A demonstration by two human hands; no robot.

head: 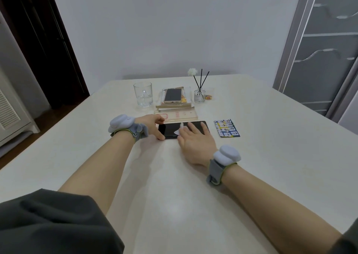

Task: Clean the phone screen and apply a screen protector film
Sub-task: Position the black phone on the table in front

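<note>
Currently my left grip [153, 126] pinches one end of the phone [168, 130], which lies flat on the counter [251, 156]. My right grip [195, 141], fingers straight, presses a white wipe [177, 132] onto it. Uneven pressure could skid the phone or leave streaks.

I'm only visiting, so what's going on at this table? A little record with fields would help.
stage: cleaning step
left hand: grips the left end of the black phone, which lies on the table
right hand: flat fingers press a white wipe onto the screen
right of phone: blue packet
behind: glass, gold phone on books, reed diffuser
</note>
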